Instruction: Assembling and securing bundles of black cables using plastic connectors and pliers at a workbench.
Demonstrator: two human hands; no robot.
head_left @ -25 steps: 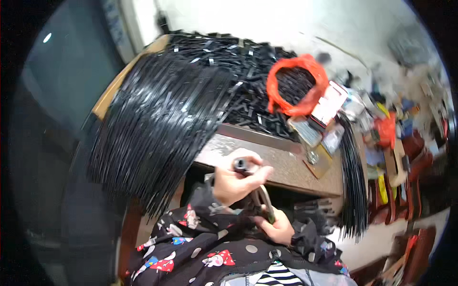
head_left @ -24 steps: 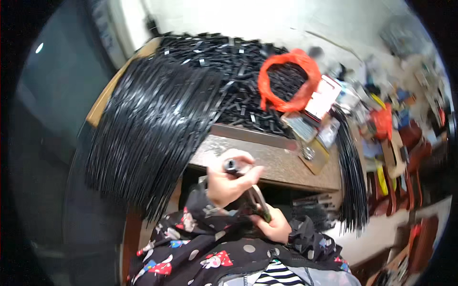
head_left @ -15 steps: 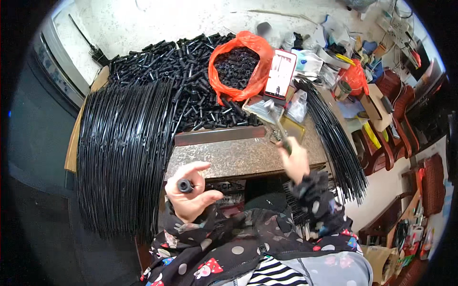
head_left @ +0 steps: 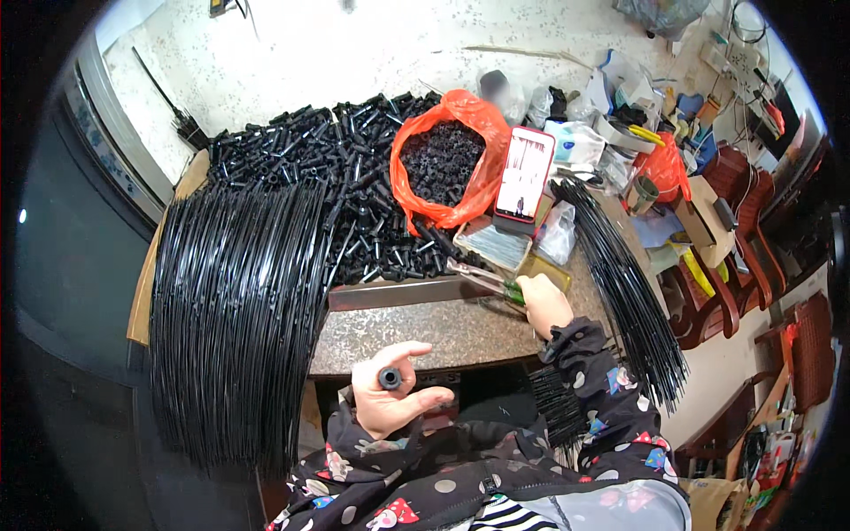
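Observation:
My left hand [head_left: 379, 409] is palm up before the table's front edge, its lower fingers curled around a short black tube [head_left: 390, 379]. The tube's hollow round end faces up, while thumb and index finger stretch apart to the right. Over the table's right part, my right hand [head_left: 546, 307] grips green-handled pliers [head_left: 482, 277]. Their metal jaws point left, beside the right end of a long dark metal bar [head_left: 403, 294]. My fingers partly cover the handles. A yellowish tray [head_left: 551, 273] sits just behind this hand.
Many black tubular parts [head_left: 292, 146] are heaped behind the bar. An orange bag [head_left: 409, 199] holds small black pieces, and a phone [head_left: 524, 173] leans beside it. Long black rods [head_left: 235, 327] cover the left; another bundle [head_left: 620, 283] lies right. Wooden chairs [head_left: 708, 305] stand farther right.
My right hand has lowered the pliers, swinging their jaws down to the left. My left hand, still holding the black tube, has shifted right. The view has tilted slightly.

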